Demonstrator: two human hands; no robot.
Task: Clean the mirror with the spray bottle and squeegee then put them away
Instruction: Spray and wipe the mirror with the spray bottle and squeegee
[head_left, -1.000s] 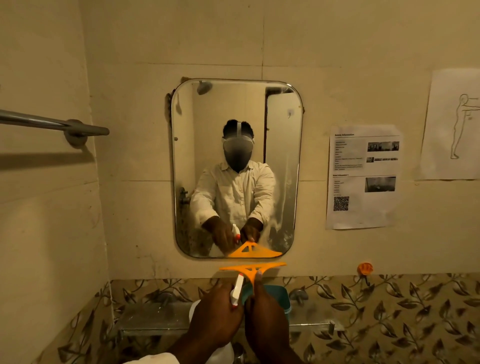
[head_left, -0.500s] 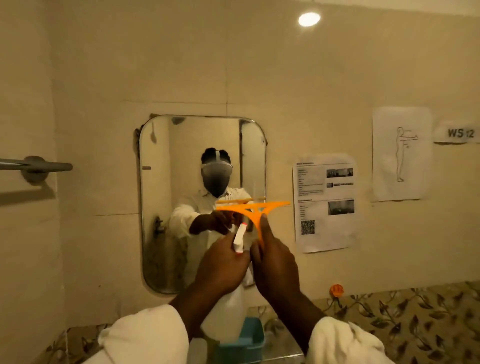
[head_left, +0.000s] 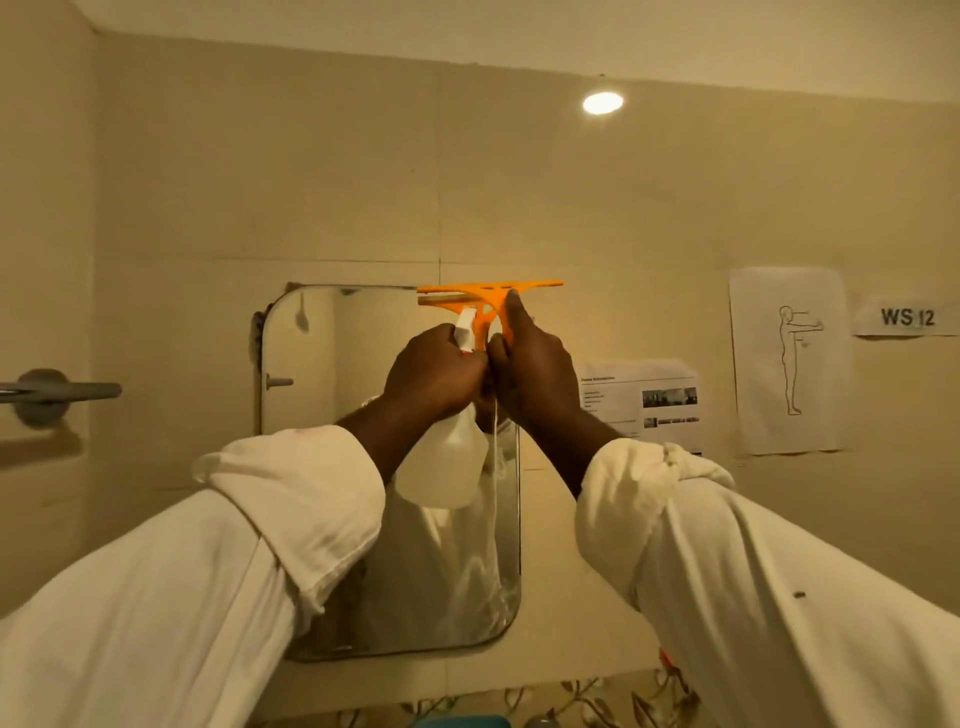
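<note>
A rounded rectangular mirror (head_left: 332, 364) hangs on the beige tiled wall, and my arms cover much of it. My left hand (head_left: 434, 371) grips the neck of a white spray bottle (head_left: 441, 462), whose body hangs below the hand. My right hand (head_left: 535, 364) holds the handle of an orange squeegee (head_left: 488, 293). The squeegee blade lies level at the mirror's top right corner. Both hands are raised side by side and touch each other in front of the mirror's upper part.
A grey towel bar (head_left: 57, 391) juts from the left wall. Printed sheets (head_left: 641, 402) and a figure drawing (head_left: 789, 358) are stuck on the wall to the right, beside a "WS 12" label (head_left: 906, 317). A ceiling light (head_left: 602, 102) glows above. Leaf-patterned tiles (head_left: 597, 696) run below.
Both hands rose together from the shelf below the mirror up to its top edge, carrying the bottle and squeegee. My view tilted upward.
</note>
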